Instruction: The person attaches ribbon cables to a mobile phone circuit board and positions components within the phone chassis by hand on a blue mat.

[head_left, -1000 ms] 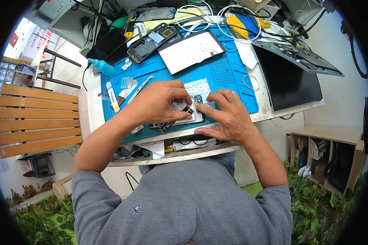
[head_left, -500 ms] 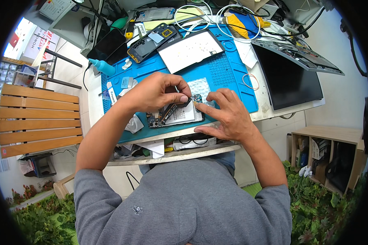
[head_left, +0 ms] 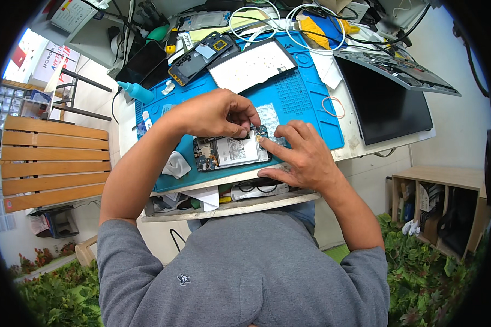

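An opened phone (head_left: 234,152) with a silver battery and exposed circuit boards lies on the blue mat (head_left: 322,132). My left hand (head_left: 226,113) is over its upper edge, thumb and fingers pinched on a black part (head_left: 245,134), largely hidden by them. My right hand (head_left: 305,155) has its fingers apart, the index fingertip resting on the phone's right end. A crumpled white cloth or paper (head_left: 174,165) lies at the phone's left, and a translucent sheet (head_left: 268,114) is behind it.
Behind my hands lie a white tray (head_left: 251,66), a dark phone shell (head_left: 193,65) and coiled white cables. A blue bottle (head_left: 139,92) stands at left. A dismantled screen (head_left: 387,103) occupies the right. An open drawer (head_left: 223,207) is below the mat.
My left hand has moved up and back with the black part, uncovering more of the battery and the phone's left end. My right hand has barely moved.
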Available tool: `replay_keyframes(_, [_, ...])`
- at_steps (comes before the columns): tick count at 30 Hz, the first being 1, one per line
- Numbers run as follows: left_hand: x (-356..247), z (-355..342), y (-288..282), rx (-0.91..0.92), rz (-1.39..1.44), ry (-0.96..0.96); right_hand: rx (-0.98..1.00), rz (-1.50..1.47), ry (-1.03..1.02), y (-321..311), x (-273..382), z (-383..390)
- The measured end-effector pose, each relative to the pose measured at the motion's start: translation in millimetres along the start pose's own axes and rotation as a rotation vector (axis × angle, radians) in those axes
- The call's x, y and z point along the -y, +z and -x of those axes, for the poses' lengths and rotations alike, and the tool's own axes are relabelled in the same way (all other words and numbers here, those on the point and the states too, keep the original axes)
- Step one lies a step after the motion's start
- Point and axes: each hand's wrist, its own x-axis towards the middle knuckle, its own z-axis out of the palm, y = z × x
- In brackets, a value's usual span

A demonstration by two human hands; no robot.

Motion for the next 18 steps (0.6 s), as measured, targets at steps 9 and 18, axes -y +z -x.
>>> replay_keyframes(9, [-17.8, 4.8, -1.8, -0.033, -0.095, -0.107, 0.012, 0.018, 0.009, -0.3, 0.2, 1.8])
replay_keyframes(18, [-23.2, -2.2, 8.2, -0.022, -0.008, -0.157, 0.019, 0.01, 0.004, -2.5, -0.1, 0.8])
